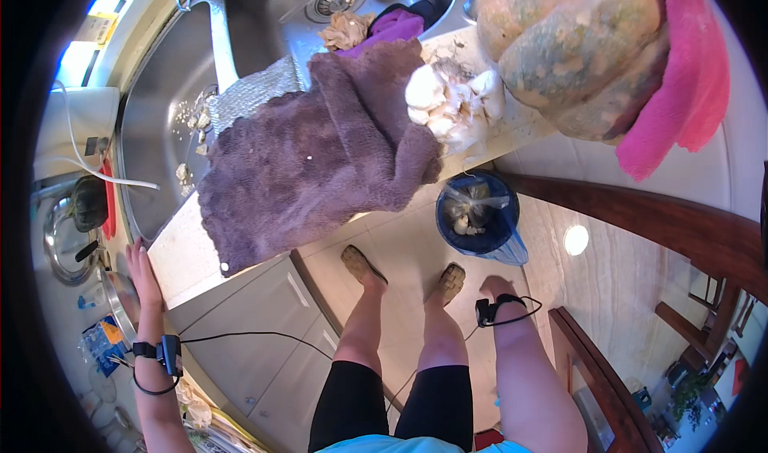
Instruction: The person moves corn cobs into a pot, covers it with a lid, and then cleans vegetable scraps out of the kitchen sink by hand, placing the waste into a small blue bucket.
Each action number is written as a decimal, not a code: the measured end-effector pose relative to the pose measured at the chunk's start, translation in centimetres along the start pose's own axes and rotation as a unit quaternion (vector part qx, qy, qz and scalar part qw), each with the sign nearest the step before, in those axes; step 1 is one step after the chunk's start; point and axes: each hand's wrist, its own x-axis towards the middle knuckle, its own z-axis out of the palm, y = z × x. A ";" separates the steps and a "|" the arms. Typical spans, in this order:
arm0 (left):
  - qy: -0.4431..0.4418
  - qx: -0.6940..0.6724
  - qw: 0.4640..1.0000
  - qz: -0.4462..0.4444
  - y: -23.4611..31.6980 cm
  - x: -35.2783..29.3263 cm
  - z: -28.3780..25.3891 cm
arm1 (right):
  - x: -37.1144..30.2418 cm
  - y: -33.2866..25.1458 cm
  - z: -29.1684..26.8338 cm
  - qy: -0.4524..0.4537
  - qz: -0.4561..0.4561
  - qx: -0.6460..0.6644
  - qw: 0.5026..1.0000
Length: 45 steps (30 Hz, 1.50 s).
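Note:
My left hand (144,281) rests at the counter's edge by the near corner of the sink, fingers stretched out and holding nothing visible. At my right side hangs my right hand (498,285), away from the counter and beside the floor bin; its fingers are too foreshortened to read. A brown towel (280,161) lies crumpled over the counter edge, with a silvery textured sheet (252,93) partly under it. White garlic (456,105) sits in a heap at the towel's right. Pale crumbs (192,121) are scattered in the left sink basin (156,145).
A large pumpkin (576,45) with a pink towel (676,77) stands at the right. The faucet (220,37) reaches between the basins. A purple cloth (392,30) lies by the drain. A blue-lined bin (478,213) with scraps stands on the floor near my feet.

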 end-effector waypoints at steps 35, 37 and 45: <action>0.002 -0.098 0.965 -0.245 7.3 -2.4 -7.5 | -43.5 -54.7 -39.0 0.259 -0.248 0.070 0.931; -0.004 -0.100 0.962 -0.255 7.0 -2.5 -7.6 | -40.9 -54.5 -37.7 0.160 -0.220 0.188 0.944; -0.014 -0.116 0.957 -0.265 7.2 -1.9 -8.0 | -35.6 -58.6 -40.2 0.389 -0.316 -0.168 0.849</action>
